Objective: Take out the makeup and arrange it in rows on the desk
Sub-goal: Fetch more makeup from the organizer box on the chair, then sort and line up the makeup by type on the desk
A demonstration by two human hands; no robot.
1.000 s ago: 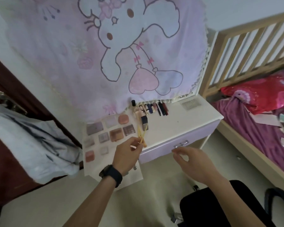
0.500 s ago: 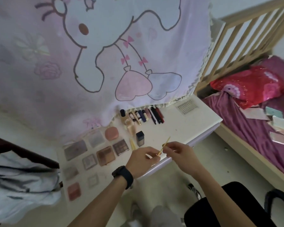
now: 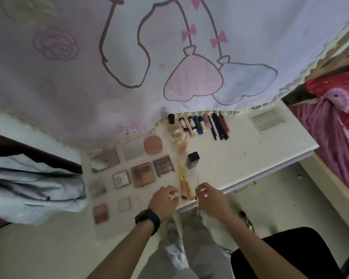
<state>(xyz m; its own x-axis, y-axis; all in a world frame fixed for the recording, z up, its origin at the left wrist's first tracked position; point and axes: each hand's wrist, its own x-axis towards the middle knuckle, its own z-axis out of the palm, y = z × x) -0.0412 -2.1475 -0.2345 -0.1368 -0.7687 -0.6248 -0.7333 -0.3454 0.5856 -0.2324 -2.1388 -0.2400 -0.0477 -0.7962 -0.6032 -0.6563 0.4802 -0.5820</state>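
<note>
One yellow brush (image 3: 197,183) pinched by right hand (image 3: 212,200) | parallels laid brushes (image 3: 181,174) just left | left hand (image 3: 164,201) curled, contents unclear

2 hands (image 3: 165,200), desk (image 3: 250,158) (right (image 3: 212,198) pinching brush (image 3: 197,183))

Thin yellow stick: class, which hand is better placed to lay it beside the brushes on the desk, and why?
Right. The right hand pinches the thin yellow stick, just beside the brushes on the desk; the left hand does not hold it.
</note>
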